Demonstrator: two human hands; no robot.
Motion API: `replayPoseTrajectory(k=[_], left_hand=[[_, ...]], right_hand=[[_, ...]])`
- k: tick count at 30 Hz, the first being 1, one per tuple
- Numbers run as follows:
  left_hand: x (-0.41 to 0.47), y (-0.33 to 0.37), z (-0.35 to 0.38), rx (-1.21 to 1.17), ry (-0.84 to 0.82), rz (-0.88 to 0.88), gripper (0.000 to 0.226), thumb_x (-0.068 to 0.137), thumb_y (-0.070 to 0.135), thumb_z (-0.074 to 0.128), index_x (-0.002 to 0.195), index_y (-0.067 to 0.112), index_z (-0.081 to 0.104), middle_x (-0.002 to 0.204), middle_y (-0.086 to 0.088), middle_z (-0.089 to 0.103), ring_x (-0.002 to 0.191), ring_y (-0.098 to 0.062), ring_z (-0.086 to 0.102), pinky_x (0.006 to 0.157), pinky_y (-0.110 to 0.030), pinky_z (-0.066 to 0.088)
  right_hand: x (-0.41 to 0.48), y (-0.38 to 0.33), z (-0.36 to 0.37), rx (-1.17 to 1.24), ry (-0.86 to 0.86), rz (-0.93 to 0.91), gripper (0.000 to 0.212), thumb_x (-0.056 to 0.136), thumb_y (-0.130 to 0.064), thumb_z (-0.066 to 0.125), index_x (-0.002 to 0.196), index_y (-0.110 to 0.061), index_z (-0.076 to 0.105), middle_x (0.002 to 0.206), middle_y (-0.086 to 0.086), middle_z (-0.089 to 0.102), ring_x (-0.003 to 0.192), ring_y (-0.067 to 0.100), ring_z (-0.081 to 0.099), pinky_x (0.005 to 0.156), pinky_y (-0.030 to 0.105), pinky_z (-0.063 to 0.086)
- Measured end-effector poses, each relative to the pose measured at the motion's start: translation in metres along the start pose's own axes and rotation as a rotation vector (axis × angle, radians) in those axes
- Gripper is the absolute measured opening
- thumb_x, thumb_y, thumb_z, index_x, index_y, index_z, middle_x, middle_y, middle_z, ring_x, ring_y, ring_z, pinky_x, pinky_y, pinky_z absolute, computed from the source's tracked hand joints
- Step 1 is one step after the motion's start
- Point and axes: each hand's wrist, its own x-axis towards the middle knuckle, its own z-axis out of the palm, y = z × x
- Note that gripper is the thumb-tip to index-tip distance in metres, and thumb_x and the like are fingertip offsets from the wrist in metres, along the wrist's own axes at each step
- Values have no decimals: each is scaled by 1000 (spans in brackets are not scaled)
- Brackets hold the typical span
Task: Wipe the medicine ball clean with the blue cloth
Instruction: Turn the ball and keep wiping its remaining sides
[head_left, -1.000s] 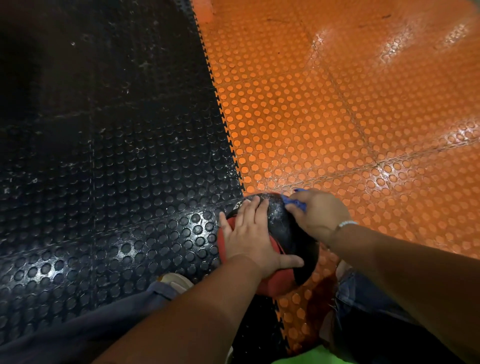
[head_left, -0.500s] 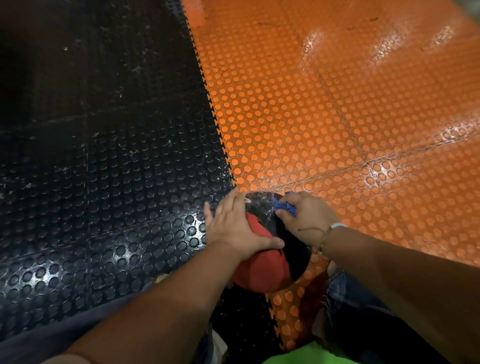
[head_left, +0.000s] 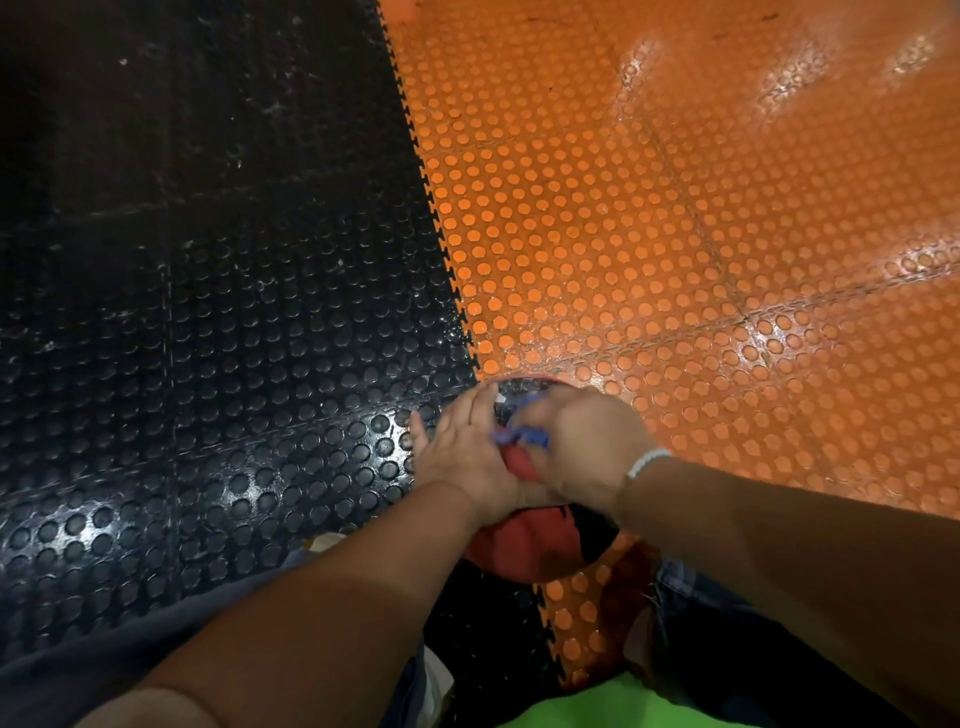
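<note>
Since half a second ago the right hand (head_left: 582, 447) has slid leftwards over the crown of the medicine ball (head_left: 524, 551), carrying the blue cloth (head_left: 522, 434) with it; it now sits just beside the left hand (head_left: 462, 452), and less of the ball's upper face shows between them. Glossy black rubber tiles (head_left: 208, 312), studded with round raised dots, fill the left of the floor; orange tiles (head_left: 675, 234) with the same studs fill the right; a toothed interlocking seam joins the two. On that seam, low in the middle of the view, rests the round ball; its panels are matte red and black, and the black top looks speckled and shiny. Flat on its upper left lies the left hand, fingers straight and close together; the right hand is blurred, its fingers curled round the bunched, crumpled cloth on top of the ball. A white beaded bracelet (head_left: 647, 461) rings the right wrist.
</note>
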Motion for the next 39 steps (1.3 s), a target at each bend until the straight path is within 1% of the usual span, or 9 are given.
replayPoseTrajectory(k=[3, 8, 13, 19, 25, 29, 31, 35, 39], left_hand=[[-2, -1, -2, 23, -32, 26, 127, 56, 77, 65, 151, 28, -4, 158, 13, -3, 146, -9, 1, 114, -49, -15], [4, 7, -3, -7, 2, -3, 138, 44, 88, 62, 151, 27, 1, 158, 11, 4, 146, -11, 4, 114, -50, -12], [2, 11, -4, 27, -48, 2, 139, 45, 84, 67, 151, 27, -3, 157, 11, 0, 146, -13, 1, 114, -50, -13], [-5, 12, 4, 11, 1, 26, 137, 45, 88, 61, 150, 27, -2, 157, 10, 0, 146, -14, 0, 117, -51, -8], [-3, 7, 0, 34, -2, 30, 138, 45, 88, 62, 150, 26, -2, 157, 8, 4, 146, -16, 4, 116, -51, -9], [-5, 13, 3, 2, 12, 21, 137, 45, 87, 63, 150, 26, 0, 157, 9, 4, 145, -15, 3, 117, -52, -7], [-1, 16, 2, 3, 15, 11, 138, 43, 88, 63, 150, 25, 1, 156, 9, 7, 145, -15, 5, 117, -52, -6], [-3, 11, 3, 51, 5, 45, 139, 43, 89, 61, 150, 24, -1, 155, 9, 6, 145, -16, 4, 116, -53, -7], [-9, 13, 4, 60, -1, 86, 137, 45, 87, 62, 150, 26, -1, 156, 11, 2, 145, -15, 3, 116, -53, -10]], right_hand=[[-7, 0, -2, 9, -27, -68, 32, 89, -42, 47, 119, -36, 58, 114, -4, 58, 103, 19, 56, 78, 26, 43], [26, 20, -4, 222, 68, 393, 23, 89, -29, 53, 109, -24, 65, 107, 7, 66, 95, 28, 60, 77, 32, 50], [0, 4, -7, 94, -52, 64, 27, 90, -32, 51, 114, -33, 62, 116, -1, 59, 100, 21, 58, 82, 28, 47], [20, 51, -5, 401, -13, 469, 22, 90, -30, 58, 104, -16, 68, 100, 11, 69, 84, 26, 58, 73, 30, 49], [-1, 17, -3, 257, -37, 172, 21, 88, -35, 58, 106, -28, 67, 100, -2, 63, 90, 20, 60, 77, 28, 49], [16, 35, -8, 442, -7, 437, 18, 91, -32, 55, 76, -24, 59, 64, -6, 55, 65, 20, 55, 52, 21, 35], [21, 30, -7, 351, 5, 468, 20, 92, -29, 52, 76, -19, 55, 63, -2, 50, 64, 21, 50, 53, 22, 32], [12, 10, -6, 331, -89, 295, 10, 89, -28, 56, 81, -25, 61, 67, -2, 56, 61, 18, 52, 51, 21, 34], [21, 37, -11, 398, -75, 470, 22, 89, -26, 56, 70, -15, 57, 66, 5, 57, 63, 24, 53, 53, 23, 36]])
